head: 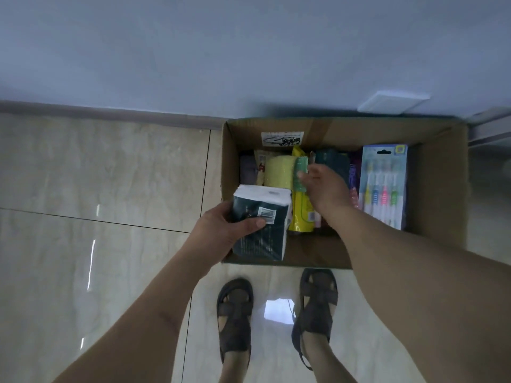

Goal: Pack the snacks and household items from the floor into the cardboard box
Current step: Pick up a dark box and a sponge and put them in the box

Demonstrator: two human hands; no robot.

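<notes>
- One cardboard box (439, 189) stands open on the floor (96, 175), against the far wall, with a white label on its far inner wall.
- Two hands are in view. The left hand (218, 230) grips one tissue pack (261, 222) at the box's near left corner, thumb laid across the pack's upper face and fingers wrapped round its left side.
- The tissue pack is a soft block: dark green wrapper with a white barcode patch, and white tissue showing at its far end.
- The right hand (323, 189) reaches into the middle of the box, fingers bent down onto a small green packet (301, 168). Whether it pinches the packet or only touches it cannot be told.
- One toothbrush pack (384, 186) leans against the right side of the box: a pale blue card with four or five brushes showing yellow, blue, pink and green grips.
- One yellow pouch (302, 214) lies lengthwise below the right hand, just right of the tissue pack.
- One pale yellow sponge-like block (278, 172) sits far left in the box, with a dark grey item at its left that is too dim to name.
- One dark teal pack (333, 161) stands beyond the right hand; a purple-pink packet edges out beside it.
- Two feet in dark sandals (235, 313) stand on the glossy beige tiles just near the box.
</notes>
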